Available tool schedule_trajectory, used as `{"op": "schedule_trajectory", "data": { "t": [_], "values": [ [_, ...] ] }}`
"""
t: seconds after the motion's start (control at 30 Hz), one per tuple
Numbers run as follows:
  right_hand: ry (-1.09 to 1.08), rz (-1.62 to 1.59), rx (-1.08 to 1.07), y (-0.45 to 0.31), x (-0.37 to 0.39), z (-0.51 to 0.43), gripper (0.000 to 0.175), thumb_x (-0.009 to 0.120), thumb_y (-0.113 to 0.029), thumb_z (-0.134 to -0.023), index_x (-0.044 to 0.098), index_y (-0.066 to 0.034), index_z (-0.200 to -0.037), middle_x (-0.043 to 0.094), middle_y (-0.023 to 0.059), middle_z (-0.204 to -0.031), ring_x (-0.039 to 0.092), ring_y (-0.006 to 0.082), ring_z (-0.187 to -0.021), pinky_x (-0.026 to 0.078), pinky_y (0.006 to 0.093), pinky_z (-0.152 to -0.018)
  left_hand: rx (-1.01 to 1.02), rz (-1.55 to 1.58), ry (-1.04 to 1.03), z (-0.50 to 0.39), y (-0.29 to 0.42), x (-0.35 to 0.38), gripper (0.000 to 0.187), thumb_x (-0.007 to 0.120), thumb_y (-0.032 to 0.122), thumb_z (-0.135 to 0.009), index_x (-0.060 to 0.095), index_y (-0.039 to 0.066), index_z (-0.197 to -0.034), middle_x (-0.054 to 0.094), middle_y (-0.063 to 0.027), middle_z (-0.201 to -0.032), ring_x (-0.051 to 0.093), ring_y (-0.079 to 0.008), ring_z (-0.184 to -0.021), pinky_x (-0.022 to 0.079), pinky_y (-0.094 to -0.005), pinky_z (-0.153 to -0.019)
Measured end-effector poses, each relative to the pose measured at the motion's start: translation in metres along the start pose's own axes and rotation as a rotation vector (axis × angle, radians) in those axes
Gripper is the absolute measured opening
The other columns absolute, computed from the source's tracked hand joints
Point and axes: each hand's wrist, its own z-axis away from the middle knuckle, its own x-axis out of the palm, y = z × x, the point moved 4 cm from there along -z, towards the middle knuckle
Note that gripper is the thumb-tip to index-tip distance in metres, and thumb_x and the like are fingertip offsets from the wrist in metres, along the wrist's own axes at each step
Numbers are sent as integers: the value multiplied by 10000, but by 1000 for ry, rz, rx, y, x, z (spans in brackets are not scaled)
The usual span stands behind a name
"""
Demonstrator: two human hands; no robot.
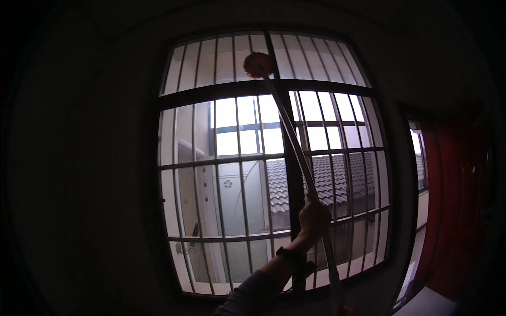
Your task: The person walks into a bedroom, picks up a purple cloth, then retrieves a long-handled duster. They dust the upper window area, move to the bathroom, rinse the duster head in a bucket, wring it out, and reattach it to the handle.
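Observation:
My left hand (314, 217), with a dark band at the wrist, is closed around the middle of a long pole (296, 148). The pole slants up and left across a barred window. At its top end a round, reddish, shaggy duster head (258, 65) lies over the upper window section, just left of the central frame bar. Low in the picture, my right hand (343, 310) shows only dimly at the bottom edge, around the pole's lower part. Most of that hand is cut off.
The dark window frame (293, 189) and its metal bars (221, 161) stand in front of me. A tiled roof (340, 173) and a frosted door (241, 197) show beyond them. At right are a red door (454, 205) and a pale surface (427, 304).

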Motion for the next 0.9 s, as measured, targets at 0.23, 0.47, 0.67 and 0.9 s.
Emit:
{"op": "schedule_trajectory", "data": {
  "t": [0.23,0.47,0.67,0.9],
  "values": [
    [-38,59,112,107,16,-10,428,530,-563,-893,436,-161,-780,420,-17,-541,399,94,-404,312,254,-360,-40,-90,28,46,-38,-37,509,487,158,-880,273,-70,-1281,608,-297,-872,624,-451,-724,503,-521,-609],
    [-147,110,-13,83,74,-30,450,529,-554,-900,435,-136,-765,422,-19,-532,418,89,-396,327,254,-354,85,-249,230,36,-80,-91,401,526,66,-852,345,-66,-1184,602,-203,-701,630,-291,-544,523,-364,-441],
    [-141,393,-262,47,118,-70,469,553,-569,-881,508,-107,-816,431,-30,-513,427,75,-393,326,256,-346,-49,-272,292,18,-130,-150,524,539,128,-854,319,-127,-1255,610,-233,-802,646,-351,-720,531,-418,-588],
    [-179,415,-187,56,141,-133,397,625,-473,-879,587,-78,-870,441,-50,-530,421,59,-414,302,236,-361,-68,-564,303,3,-175,-205,590,497,219,-903,273,-200,-1252,635,-210,-731,644,-342,-635,536,-405,-565]
  ]
}}
